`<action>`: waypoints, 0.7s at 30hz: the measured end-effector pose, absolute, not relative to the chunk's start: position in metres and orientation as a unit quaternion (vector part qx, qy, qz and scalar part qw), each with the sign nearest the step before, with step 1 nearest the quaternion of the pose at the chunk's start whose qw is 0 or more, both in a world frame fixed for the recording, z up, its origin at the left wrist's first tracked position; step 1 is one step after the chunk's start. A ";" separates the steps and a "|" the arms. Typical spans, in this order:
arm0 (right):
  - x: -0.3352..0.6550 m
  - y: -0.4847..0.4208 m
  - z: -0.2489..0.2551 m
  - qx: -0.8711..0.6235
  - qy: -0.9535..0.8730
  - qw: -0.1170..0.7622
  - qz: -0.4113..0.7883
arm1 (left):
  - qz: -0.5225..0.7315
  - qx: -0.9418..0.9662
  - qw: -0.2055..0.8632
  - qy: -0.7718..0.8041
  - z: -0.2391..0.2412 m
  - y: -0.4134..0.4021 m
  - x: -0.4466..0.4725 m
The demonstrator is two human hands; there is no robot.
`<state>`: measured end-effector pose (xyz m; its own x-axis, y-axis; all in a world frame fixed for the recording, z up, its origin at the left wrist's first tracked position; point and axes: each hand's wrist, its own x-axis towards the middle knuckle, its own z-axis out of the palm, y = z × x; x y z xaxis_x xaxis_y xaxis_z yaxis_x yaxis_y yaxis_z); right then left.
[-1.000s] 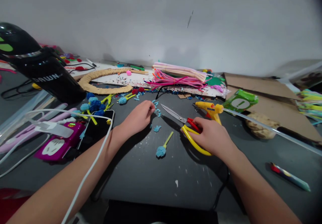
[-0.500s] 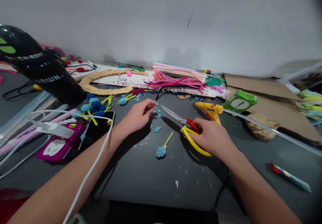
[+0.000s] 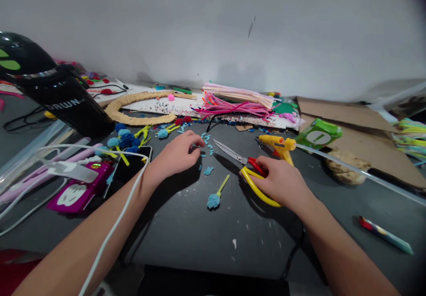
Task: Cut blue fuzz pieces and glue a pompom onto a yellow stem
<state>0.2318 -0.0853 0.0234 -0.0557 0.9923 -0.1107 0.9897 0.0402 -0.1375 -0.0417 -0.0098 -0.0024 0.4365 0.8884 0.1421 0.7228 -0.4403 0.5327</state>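
My left hand (image 3: 178,154) rests on the dark table with its fingers curled among small blue scraps (image 3: 207,147); a tiny blue bit may be pinched at the fingertips. My right hand (image 3: 282,183) is closed on the yellow-and-red handles of a pair of scissors (image 3: 244,165), whose shut blades lie on the table and point up-left. A blue pom-pom on a yellow stem (image 3: 216,194) lies between my hands.
A yellow glue gun (image 3: 278,145) and a green packet (image 3: 317,134) lie behind my right hand. Pink pipe cleaners (image 3: 233,103), a tan ring (image 3: 141,105), blue pom-poms (image 3: 128,138), a phone (image 3: 129,167), a black appliance (image 3: 49,87), cardboard (image 3: 353,114) and a pen (image 3: 384,234) surround the table.
My left hand's fingers stretched toward the blue scraps, then curled back in. My right hand and the scissors have stayed put.
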 end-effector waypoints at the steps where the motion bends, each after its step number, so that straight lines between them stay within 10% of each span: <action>1: 0.232 -0.085 0.023 -0.687 -0.721 0.006 0.087 | 0.186 0.831 0.195 0.487 -0.002 -0.010 -0.043; 21: 0.232 -0.085 0.022 -0.682 -0.726 0.006 0.085 | 0.168 0.851 0.203 0.455 -0.011 -0.011 -0.041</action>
